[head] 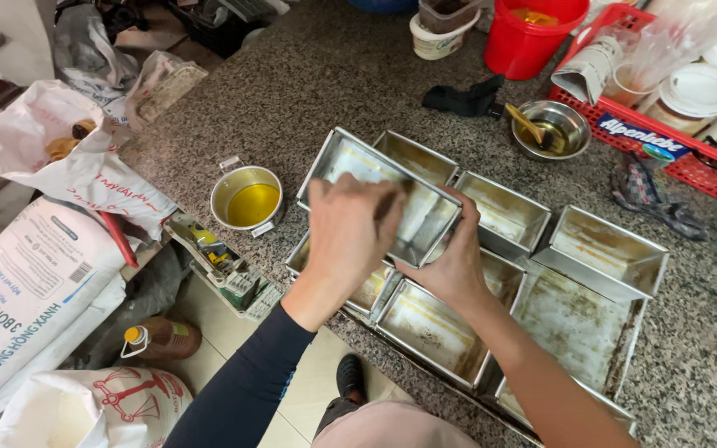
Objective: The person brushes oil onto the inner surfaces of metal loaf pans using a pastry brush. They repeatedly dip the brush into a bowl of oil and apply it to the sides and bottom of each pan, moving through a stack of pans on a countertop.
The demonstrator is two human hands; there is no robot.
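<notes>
A rectangular metal loaf tin [425,211] is held tilted above several other empty tins [578,319] on a speckled granite counter [309,91]. My right hand [451,267] grips the tin's near end from below. Wearing a dark sleeve, my left hand [348,232] reaches into the tin with its fingers bent against the inside. Whether those fingers hold anything is hidden. A small metal pot of yellow oil [247,202] stands just left of the tins.
A steel bowl with oil and a utensil [551,130], a black cloth [466,98], a red bucket [533,33] and a red basket [690,170] of containers sit at the back. White sacks [35,290] and a bottle [163,338] lie on the floor left.
</notes>
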